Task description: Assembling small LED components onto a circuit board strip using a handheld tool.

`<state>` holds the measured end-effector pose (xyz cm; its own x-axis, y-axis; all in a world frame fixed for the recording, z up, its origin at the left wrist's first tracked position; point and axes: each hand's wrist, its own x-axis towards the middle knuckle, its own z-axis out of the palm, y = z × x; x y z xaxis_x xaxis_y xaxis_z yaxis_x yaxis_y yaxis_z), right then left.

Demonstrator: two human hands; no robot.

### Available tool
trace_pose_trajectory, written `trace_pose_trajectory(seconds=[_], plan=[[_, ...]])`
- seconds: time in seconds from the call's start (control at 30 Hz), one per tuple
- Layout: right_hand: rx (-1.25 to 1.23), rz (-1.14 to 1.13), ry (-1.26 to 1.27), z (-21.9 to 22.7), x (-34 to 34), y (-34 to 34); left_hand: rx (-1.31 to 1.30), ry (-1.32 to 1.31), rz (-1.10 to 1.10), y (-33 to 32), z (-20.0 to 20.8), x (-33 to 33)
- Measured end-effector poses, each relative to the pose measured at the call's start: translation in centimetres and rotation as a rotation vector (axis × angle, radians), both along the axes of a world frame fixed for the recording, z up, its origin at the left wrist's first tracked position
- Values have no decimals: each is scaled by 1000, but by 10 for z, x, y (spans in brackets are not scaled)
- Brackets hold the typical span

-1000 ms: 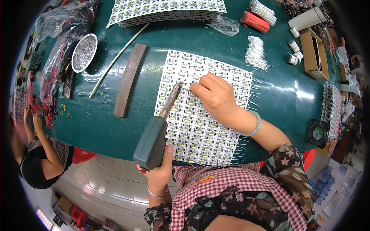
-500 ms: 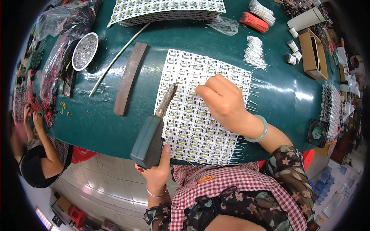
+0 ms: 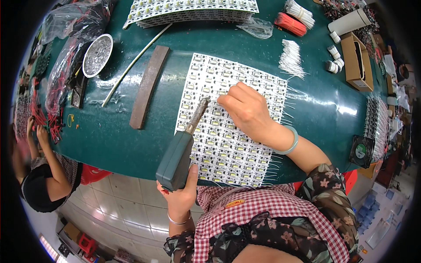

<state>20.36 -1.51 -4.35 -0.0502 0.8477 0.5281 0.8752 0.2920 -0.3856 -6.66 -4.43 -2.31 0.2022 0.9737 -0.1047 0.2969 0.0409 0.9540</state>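
Head view: the left hand (image 3: 182, 199) wraps the handle of a soldering iron (image 3: 174, 160); the iron's tip sits just left of the right hand (image 3: 247, 109), whose fingers close in a pinch over the circuit board (image 3: 223, 155). Pinch contents: cannot be told. Lettered yellow badge (image 3: 234, 203): apron (image 3: 263, 215). Round green label (image 3: 360, 151): fan (image 3: 354, 161).

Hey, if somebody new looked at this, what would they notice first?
Probably the gun-shaped soldering iron in the left hand, its metal barrel angled over the white sheet of circuit boards near the middle. Next, perhaps, the pale green bangle behind the right hand, which is over that sheet. At the top edge, a stack of similar sheets stands out.
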Motion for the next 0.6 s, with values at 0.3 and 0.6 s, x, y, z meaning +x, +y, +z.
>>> trace_pose_trajectory(seconds=[0.3, 0.6], plan=[[-10, -13, -6, 0, 0, 1, 115, 86, -92, -3, -8, -3], [-14, -24, -47, 1, -3, 0, -18, 48, 11, 1, 10, 10]])
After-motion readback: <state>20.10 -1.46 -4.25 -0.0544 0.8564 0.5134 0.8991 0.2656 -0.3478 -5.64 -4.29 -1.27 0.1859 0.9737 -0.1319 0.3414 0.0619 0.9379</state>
